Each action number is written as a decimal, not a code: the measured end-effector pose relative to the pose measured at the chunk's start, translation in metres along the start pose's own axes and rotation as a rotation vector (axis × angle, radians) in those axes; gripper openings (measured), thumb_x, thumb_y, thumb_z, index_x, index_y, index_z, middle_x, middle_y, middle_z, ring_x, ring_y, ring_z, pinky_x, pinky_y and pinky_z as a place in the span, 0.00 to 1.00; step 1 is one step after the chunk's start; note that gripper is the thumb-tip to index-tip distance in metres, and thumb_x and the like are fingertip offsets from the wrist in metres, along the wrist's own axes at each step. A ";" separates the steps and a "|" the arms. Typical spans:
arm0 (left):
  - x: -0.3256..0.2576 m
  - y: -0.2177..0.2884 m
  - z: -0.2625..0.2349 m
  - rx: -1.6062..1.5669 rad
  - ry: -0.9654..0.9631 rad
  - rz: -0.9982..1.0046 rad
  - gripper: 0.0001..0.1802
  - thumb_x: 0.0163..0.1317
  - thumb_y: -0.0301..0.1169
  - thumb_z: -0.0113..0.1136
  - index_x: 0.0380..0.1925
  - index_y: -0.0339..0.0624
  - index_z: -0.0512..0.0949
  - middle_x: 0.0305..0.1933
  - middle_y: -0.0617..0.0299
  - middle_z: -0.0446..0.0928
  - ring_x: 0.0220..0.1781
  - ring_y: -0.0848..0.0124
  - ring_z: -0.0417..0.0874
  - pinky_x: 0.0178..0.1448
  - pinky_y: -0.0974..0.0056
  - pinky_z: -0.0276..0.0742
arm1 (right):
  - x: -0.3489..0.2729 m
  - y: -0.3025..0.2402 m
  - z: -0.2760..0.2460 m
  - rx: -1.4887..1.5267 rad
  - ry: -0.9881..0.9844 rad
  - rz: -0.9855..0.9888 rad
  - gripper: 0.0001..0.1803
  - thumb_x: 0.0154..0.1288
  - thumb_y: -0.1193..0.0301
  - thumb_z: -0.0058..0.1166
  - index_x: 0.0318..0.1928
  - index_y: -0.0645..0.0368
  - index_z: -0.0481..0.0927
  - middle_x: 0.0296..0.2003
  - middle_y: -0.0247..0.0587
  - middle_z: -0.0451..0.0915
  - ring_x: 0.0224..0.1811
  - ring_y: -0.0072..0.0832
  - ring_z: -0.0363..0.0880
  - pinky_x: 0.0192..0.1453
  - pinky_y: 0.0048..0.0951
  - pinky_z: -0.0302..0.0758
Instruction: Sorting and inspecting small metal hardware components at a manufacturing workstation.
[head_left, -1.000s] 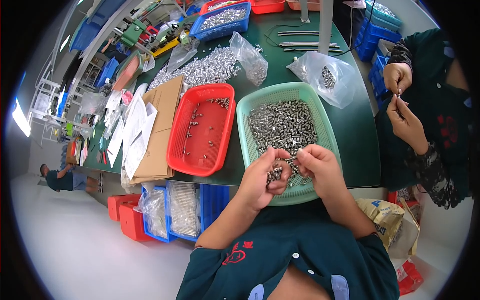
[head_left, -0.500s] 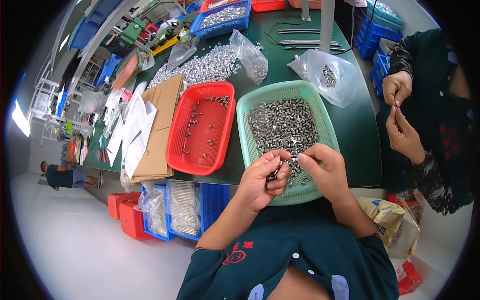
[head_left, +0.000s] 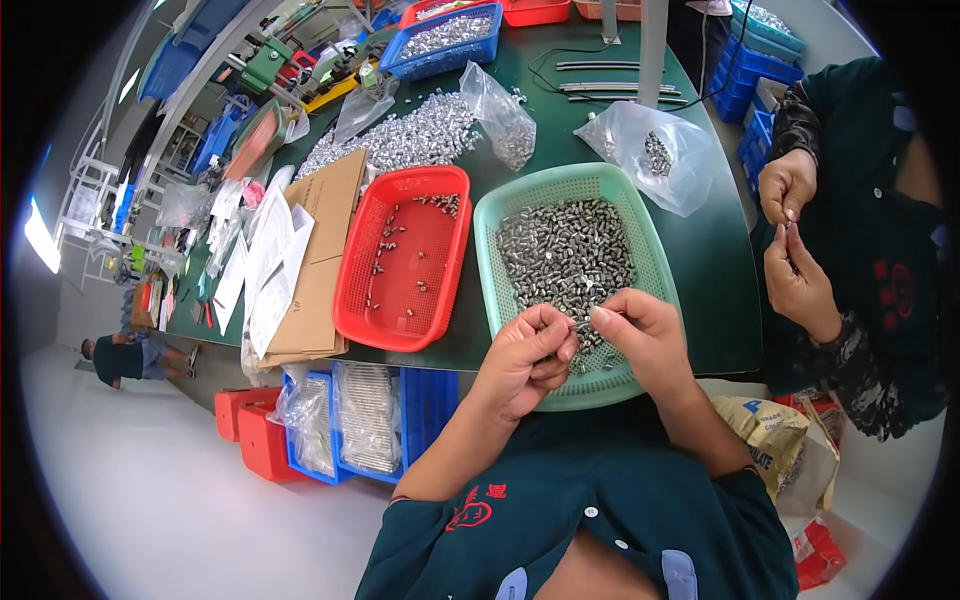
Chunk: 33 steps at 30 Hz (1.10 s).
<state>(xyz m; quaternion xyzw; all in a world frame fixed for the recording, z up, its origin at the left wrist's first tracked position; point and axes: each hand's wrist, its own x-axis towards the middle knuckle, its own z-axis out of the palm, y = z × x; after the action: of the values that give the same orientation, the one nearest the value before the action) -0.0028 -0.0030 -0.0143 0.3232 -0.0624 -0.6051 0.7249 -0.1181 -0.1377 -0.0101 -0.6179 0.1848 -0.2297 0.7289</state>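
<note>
Over the near side of a pale green basket [head_left: 487, 240], my two hands meet fingertip to fingertip. Small dark metal cylindrical parts [head_left: 568, 250] fill much of the basket. My left hand [head_left: 527, 362] is closed, thumb and forefinger pinching a small metal part [head_left: 581, 324]; its other fingers curl into the palm, and what lies inside is hidden. My right hand [head_left: 648, 342] pinches the same part from the other side, between thumb and forefinger. Left of them sits a red basket [head_left: 347, 300] with a scatter of small metal parts [head_left: 437, 203].
Cardboard [head_left: 308, 290] with papers lies left of the red basket. Behind are a heap of silvery parts [head_left: 410, 135], plastic bags [head_left: 500, 115] and a blue basket [head_left: 400, 62]. A white post [head_left: 652, 60] rises at the back. At right, a co-worker's hands [head_left: 795, 230] pinch something small.
My left fingers have curled further, hiding the metal parts that showed in its palm. Both hands' fingertips now meet on one small part. The co-worker's hands have shifted slightly lower.
</note>
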 end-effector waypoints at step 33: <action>0.000 0.014 0.019 0.146 0.172 0.024 0.19 0.67 0.36 0.39 0.44 0.31 0.72 0.28 0.57 0.73 0.17 0.80 0.59 0.20 0.76 0.53 | -0.002 -0.001 -0.001 -0.499 0.280 -0.347 0.07 0.60 0.74 0.56 0.27 0.63 0.75 0.21 0.34 0.72 0.22 0.21 0.69 0.26 0.23 0.65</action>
<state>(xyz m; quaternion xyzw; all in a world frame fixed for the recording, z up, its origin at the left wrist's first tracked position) 0.0000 -0.0092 0.0080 0.4251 -0.0475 -0.5600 0.7095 -0.1208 -0.1374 -0.0090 -0.7621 0.2256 -0.3808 0.4725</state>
